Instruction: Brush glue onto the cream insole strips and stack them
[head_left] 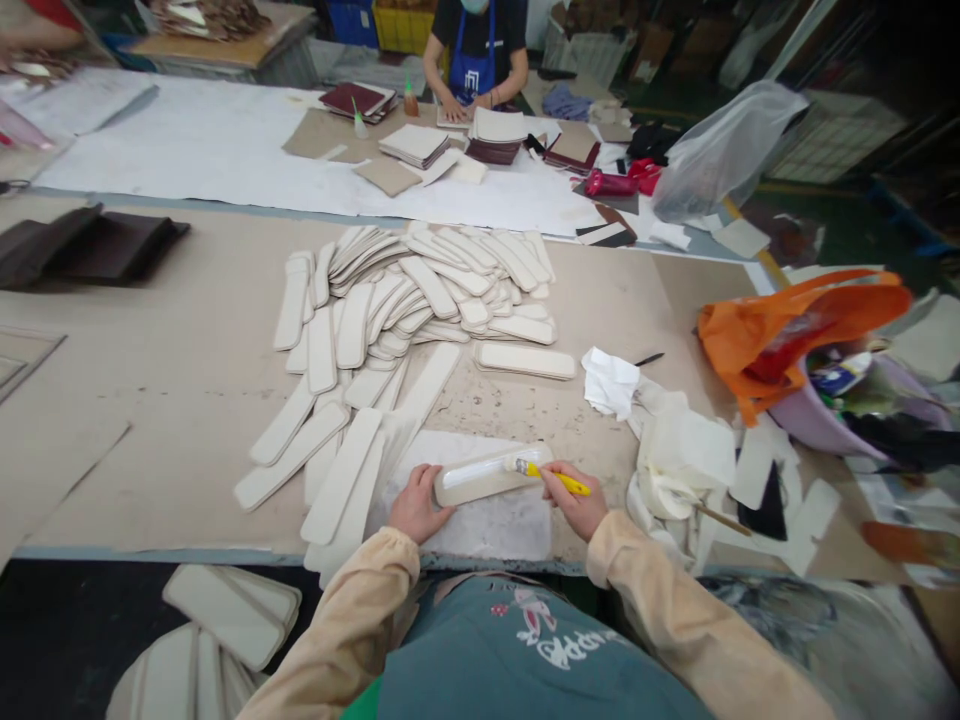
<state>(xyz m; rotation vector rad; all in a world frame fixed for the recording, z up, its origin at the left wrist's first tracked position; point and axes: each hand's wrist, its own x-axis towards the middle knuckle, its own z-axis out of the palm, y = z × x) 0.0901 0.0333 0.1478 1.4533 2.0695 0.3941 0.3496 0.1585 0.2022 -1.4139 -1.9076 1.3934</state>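
My right hand [576, 498] is closed around a small brush with a yellow handle [564, 481]. The brush's pale bristles touch the top of a long beige piece with rounded ends [480, 480], where a wet white streak shows. My left hand [418, 506] grips the left end of that piece, thumb and fingers at its edge. The piece lies over a whitish sheet [517, 528] at the table's near edge. To the left and beyond, a large heap of similar beige pieces [360, 320] spreads over the table. A short stack of them [525, 361] lies beyond my hands.
On the right are a crumpled white paper [610, 382], a white-coated container [686, 460] with a stick, an orange bag [802, 330] and a purple basin [832, 425]. Dark folded material [112, 245] lies far left. Across the table, a person in a blue apron [474, 60] works beside stacks.
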